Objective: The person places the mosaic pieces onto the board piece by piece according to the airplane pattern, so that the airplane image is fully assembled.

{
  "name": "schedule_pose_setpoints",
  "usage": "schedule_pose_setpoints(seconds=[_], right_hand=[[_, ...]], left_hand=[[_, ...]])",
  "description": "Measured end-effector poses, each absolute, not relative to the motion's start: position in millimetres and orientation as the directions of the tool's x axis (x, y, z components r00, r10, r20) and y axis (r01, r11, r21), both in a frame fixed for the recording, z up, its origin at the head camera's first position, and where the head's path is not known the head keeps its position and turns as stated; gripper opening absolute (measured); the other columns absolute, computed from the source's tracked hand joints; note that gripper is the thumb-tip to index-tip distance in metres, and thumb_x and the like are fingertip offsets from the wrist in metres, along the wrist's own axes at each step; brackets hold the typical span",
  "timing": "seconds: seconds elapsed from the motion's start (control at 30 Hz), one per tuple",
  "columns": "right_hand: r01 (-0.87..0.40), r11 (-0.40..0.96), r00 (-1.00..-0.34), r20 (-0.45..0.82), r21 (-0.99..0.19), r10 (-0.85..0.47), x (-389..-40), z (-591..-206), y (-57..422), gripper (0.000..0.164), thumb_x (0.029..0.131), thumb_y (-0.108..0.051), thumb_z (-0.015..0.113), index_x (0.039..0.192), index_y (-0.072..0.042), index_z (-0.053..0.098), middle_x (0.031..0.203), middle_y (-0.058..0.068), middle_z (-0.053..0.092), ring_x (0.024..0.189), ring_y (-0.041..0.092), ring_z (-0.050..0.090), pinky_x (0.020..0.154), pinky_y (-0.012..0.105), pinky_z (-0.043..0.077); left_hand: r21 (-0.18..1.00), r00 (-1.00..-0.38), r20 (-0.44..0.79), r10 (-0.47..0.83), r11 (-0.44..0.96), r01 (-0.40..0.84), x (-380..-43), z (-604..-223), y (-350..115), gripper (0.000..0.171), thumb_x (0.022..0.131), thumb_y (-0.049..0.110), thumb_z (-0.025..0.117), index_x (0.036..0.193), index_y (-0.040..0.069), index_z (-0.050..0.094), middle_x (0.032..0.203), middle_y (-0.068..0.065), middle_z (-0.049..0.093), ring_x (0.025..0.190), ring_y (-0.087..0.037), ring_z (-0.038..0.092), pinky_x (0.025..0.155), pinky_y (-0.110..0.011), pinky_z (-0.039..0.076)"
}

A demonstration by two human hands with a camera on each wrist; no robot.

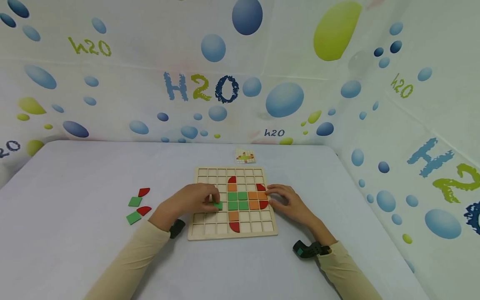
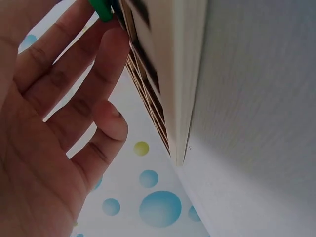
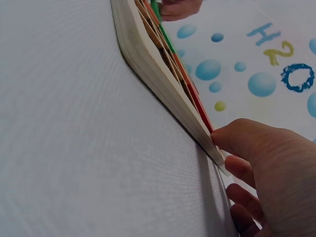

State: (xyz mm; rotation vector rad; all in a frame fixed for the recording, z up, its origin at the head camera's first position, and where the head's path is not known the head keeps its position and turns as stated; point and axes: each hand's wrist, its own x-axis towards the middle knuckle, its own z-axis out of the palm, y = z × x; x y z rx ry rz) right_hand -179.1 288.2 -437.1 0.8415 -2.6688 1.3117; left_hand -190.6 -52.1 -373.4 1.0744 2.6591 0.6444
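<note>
My left hand [image 1: 191, 199] pinches a green square tile [image 1: 218, 205] between thumb and fingers, over the left-middle part of a wooden grid board [image 1: 232, 238]. In the left wrist view a bit of that green tile [image 2: 102, 9] shows at the fingertips, beside the board's edge. At the board's right side rests my right hand [image 1: 290, 204], its relaxed fingers touching the rim near an orange tile [image 1: 261, 195] and a red quarter-round tile [image 1: 263, 204]. Green squares [image 1: 238, 201] fill the board's centre, with orange squares and red quarter-rounds around them.
Loose on the white table to the left lie green squares [image 1: 135, 201] and red quarter-round pieces [image 1: 144, 192]. A small pattern card [image 1: 245, 156] lies behind the board. A patterned sheet [image 1: 150, 96] hangs at the back and right.
</note>
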Motion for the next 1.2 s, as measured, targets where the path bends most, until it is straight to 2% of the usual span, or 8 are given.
schedule_pose_setpoints(seconds=[0.3, 0.53, 1.2], right_hand=[[-0.480, 0.496, -0.856, 0.263, -0.723, -0.445, -176.7, -433.8, 288.6, 0.030, 0.091, -0.009, 0.068, 0.121, -0.008, 0.066, 0.136, 0.014, 0.055, 0.129, 0.036, 0.043, 0.103, 0.058, 0.034], [-0.478, 0.498, -0.857, 0.261, -0.724, -0.444, -176.4, -433.5, 287.7, 0.030, 0.091, -0.008, 0.068, 0.121, -0.007, 0.066, 0.136, 0.015, 0.055, 0.129, 0.037, 0.043, 0.103, 0.059, 0.033], [-0.480, 0.504, -0.858, 0.265, -0.718, -0.439, -176.8, -437.2, 287.8, 0.030, 0.091, -0.008, 0.067, 0.121, -0.007, 0.065, 0.136, 0.016, 0.055, 0.129, 0.038, 0.043, 0.102, 0.059, 0.035]], left_hand=[[0.501, -0.728, -0.039, 0.685, 0.643, 0.579, -188.8, -373.9, -49.5, 0.009, 0.083, 0.015, 0.075, 0.091, 0.015, 0.072, 0.091, 0.007, 0.060, 0.078, -0.009, 0.053, 0.070, -0.025, 0.047], [0.483, -0.705, 0.004, 0.709, 0.616, 0.622, -187.9, -378.6, -44.2, 0.008, 0.086, 0.019, 0.075, 0.092, 0.015, 0.072, 0.091, 0.007, 0.060, 0.076, -0.008, 0.052, 0.069, -0.023, 0.045], [0.528, -0.757, -0.052, 0.652, 0.661, 0.533, -188.5, -372.0, -53.2, 0.006, 0.090, 0.018, 0.069, 0.095, 0.015, 0.072, 0.095, 0.006, 0.062, 0.082, -0.009, 0.056, 0.076, -0.028, 0.050]])
